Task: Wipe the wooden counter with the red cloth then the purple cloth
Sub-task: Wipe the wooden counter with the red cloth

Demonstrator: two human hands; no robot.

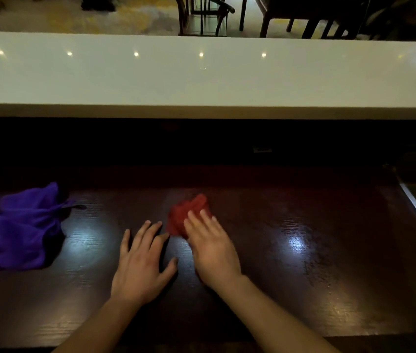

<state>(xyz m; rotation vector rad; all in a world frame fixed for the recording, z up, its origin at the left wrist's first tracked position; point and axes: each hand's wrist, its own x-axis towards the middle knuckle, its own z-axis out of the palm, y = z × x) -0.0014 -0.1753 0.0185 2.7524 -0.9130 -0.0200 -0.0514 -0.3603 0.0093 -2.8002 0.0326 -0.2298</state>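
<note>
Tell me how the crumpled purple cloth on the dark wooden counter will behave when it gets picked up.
The crumpled purple cloth will probably hang limp: it lies in soft folds and holds no shape. It looks light for its bulk, thin fabric bunched loosely. On the glossy dark wooden counter it would likely slide easily when pushed, bunching rather than rolling.

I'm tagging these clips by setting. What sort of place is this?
Probably a bar or restaurant service counter: a dark wooden counter sits below a raised white ledge, with dining chairs and a dark table beyond it.
</note>
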